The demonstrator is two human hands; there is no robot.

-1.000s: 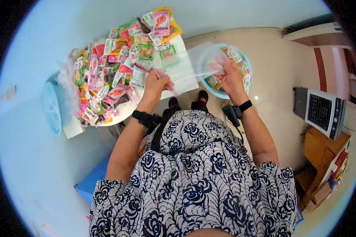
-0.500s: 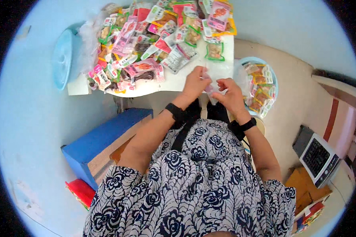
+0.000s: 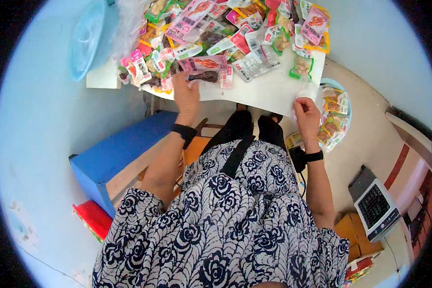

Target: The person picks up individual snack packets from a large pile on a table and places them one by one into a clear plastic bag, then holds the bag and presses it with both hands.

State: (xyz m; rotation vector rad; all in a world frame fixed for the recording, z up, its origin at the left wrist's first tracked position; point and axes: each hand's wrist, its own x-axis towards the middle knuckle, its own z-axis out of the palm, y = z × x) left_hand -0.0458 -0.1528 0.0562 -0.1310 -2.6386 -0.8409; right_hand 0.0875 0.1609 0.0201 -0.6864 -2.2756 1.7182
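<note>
White table [image 3: 266,92] bears heaped colourful packets [image 3: 204,63] beside a pale-blue wall [image 3: 38,144].

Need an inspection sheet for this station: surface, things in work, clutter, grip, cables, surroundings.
Surface: white table, bare along part of its near edge.
Things in work: mixed packets heaped on the table; more packets in a light-blue basin off its right side.
Clutter: crumpled clear plastic at the table's left.
Left grip: left hand open, fingers at the heap's near edge by a pink packet; contact unclear.
Right grip: right hand pinching clear film.
Cables: dark cable hanging below the right wrist.
Surroundings: blue cabinet-like box at lower left; black-and-white appliance at right.
</note>
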